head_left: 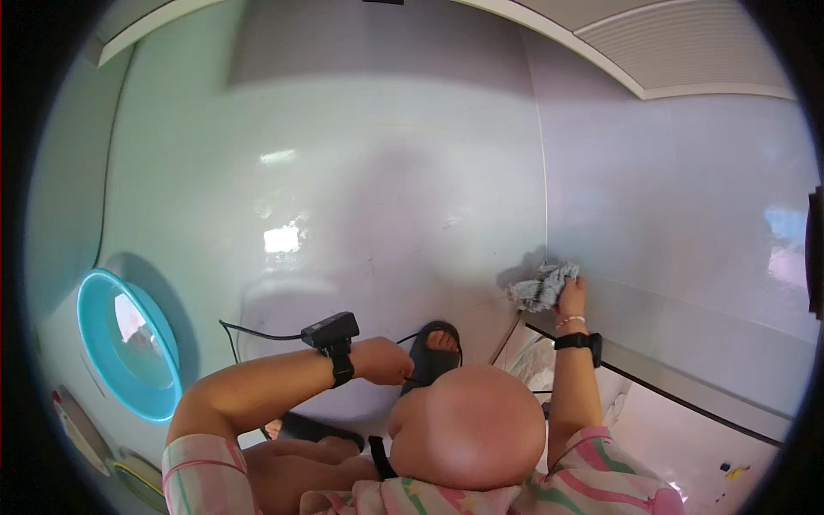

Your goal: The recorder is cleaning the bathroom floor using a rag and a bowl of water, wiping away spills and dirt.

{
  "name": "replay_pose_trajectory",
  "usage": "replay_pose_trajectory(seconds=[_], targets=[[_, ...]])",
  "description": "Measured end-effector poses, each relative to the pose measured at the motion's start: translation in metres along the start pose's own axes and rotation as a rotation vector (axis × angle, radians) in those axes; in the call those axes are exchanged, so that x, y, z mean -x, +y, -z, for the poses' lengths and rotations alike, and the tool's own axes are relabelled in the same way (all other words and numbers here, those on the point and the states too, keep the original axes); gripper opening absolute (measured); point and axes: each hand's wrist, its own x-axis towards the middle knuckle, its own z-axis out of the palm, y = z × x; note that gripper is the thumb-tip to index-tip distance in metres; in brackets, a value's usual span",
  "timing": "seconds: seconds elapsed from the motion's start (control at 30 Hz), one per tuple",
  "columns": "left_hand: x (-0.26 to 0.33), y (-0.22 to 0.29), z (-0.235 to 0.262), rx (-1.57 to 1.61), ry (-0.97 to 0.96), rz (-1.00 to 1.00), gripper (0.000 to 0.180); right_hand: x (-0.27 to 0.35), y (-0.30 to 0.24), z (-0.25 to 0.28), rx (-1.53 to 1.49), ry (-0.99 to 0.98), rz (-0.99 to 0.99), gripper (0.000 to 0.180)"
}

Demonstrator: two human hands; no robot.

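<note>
My right hand (572, 298) reaches out to the right and grips a crumpled grey-and-white rag (546, 287). The rag presses against the surface at the seam where the two pale panels meet. My left hand (384, 360) is curled closed beside my bent knee, near my dark sandal (432, 360). Its fingertips are turned away, so whether anything lies in them is hidden. A thin black cable passes close by that hand. On my left wrist sits a black strapped device (330, 330).
At the left stands a light blue basin (129, 343) with water in it. The glossy pale floor (343, 189) spreads ahead, with a wall panel (678, 197) at the right. A dark-edged frame (669, 393) runs along the lower right.
</note>
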Motion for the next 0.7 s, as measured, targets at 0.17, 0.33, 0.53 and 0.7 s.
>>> replay_pose_trajectory(seconds=[0.17, 0.33, 0.53, 0.7], targets=[[-0.006, -0.004, 0.001, -0.204, -0.065, 0.150, 0.024, 0.002, 0.076, -0.092, 0.607, 0.140, 0.264, 0.070], [-0.017, -0.006, 0.005, -0.160, 0.012, 0.170, 0.024, -0.050, 0.016, -0.112, 0.683, 0.276, 0.407, 0.071], [-0.013, 0.000, 0.014, -0.078, -0.002, 0.204, 0.025, -0.004, -0.040, -0.227, 0.656, -0.057, 1.022, 0.050], [-0.007, -0.007, 0.005, -0.077, 0.002, 0.247, 0.019, 0.172, -0.041, -0.319, 0.362, -0.667, 1.284, 0.062]])
